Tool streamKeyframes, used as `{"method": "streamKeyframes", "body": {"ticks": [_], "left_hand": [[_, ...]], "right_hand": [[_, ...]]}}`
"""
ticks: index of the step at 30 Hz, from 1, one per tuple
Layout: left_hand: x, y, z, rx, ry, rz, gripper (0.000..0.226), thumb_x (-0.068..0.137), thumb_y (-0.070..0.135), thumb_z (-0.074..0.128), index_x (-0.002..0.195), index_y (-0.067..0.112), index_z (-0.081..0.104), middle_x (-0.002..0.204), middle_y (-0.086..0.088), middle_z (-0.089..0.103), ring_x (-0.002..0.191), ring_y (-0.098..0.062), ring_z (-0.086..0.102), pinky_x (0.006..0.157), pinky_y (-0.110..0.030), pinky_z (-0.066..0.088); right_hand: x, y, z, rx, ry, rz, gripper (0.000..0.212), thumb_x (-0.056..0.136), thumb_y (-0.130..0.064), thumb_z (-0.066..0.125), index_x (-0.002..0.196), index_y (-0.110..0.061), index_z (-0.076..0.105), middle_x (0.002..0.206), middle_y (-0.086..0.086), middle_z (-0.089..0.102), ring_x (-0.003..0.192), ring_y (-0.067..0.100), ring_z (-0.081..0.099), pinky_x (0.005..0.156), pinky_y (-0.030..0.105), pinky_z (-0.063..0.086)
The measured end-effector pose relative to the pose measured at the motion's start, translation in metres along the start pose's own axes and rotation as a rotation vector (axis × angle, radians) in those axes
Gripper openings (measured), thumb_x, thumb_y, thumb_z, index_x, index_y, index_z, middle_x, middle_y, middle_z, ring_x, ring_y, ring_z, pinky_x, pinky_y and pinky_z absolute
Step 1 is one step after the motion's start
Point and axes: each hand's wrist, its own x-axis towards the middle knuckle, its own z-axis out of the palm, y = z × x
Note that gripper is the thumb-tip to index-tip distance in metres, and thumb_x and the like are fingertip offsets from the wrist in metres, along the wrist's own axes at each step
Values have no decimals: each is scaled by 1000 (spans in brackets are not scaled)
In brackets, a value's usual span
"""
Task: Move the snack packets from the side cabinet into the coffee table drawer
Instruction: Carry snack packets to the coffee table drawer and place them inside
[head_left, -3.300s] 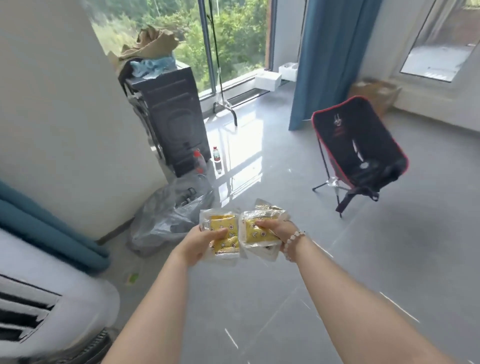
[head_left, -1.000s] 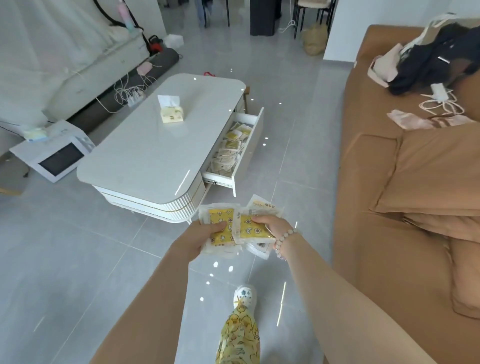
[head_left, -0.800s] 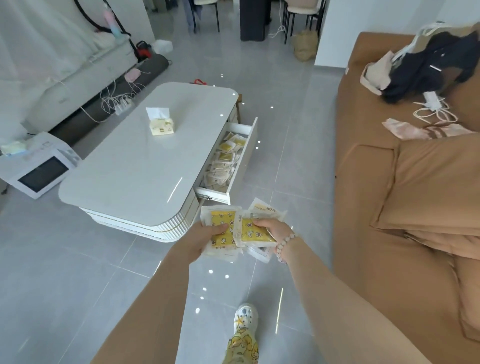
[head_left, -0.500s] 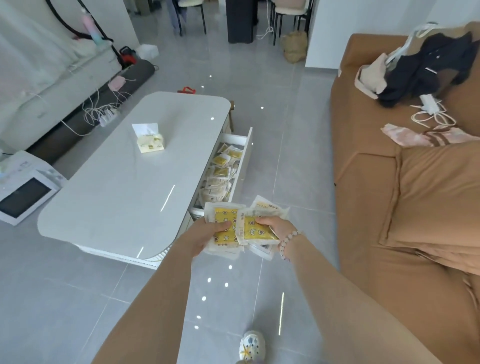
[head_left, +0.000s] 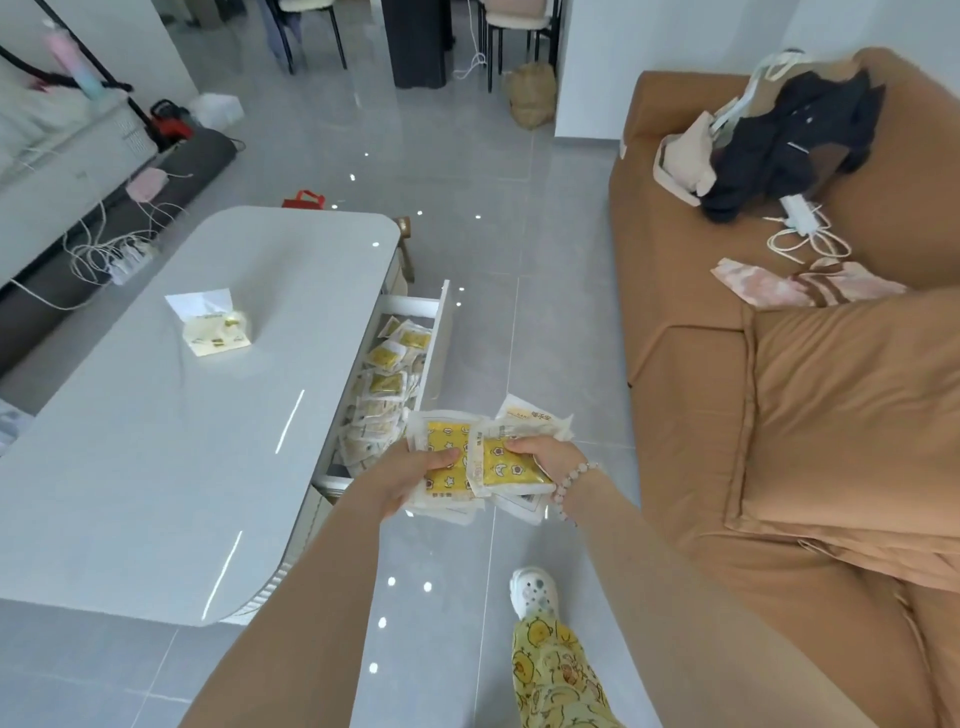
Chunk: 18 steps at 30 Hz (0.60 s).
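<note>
Our forearms reach forward. Our left hand (head_left: 408, 480) curls its fingers round one stack of yellow-printed clear plastic snack packets (head_left: 445, 448); our right hand (head_left: 546, 458) grips a second stack (head_left: 508, 470), edges overlapping. Just beyond, the open white drawer (head_left: 440, 332) under the glossy white tabletop (head_left: 182, 447) holds many more packets (head_left: 383, 375).
</note>
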Motion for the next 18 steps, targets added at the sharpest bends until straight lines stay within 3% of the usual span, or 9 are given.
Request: {"method": "streamKeyframes", "body": {"ticks": [7,11,14,18], "left_hand": [[69,71,29,-40,40,14,26,86,8,66,112,8,63,101,-9,70,84,-21,68,66,-32,58],[101,99,39,-94,94,-7,27,86,9,67,113,9,62,103,-9,70,85,-21,68,67,-31,56],[120,116,35,-113,143,2,27,85,9,68,112,8,63,105,-11,70,84,-21,68,65,-30,57],[131,124,15,-87,199,-42,32,84,10,70,114,6,62,108,-13,69,89,-26,68,74,-36,57]], "right_hand": [[63,-84,-36,-40,-14,-47,45,71,-26,77,109,-5,66,107,10,70,98,25,67,96,39,50],[92,-129,-44,-112,-43,-46,62,59,-35,80,110,-4,64,110,9,69,104,24,65,98,39,48],[116,-154,-39,-144,-75,-33,49,68,-33,78,106,-4,65,110,10,68,107,25,63,101,39,46],[151,-149,-20,-157,-136,40,90,28,-48,80,106,-6,66,107,8,70,103,24,65,101,42,45]]}}
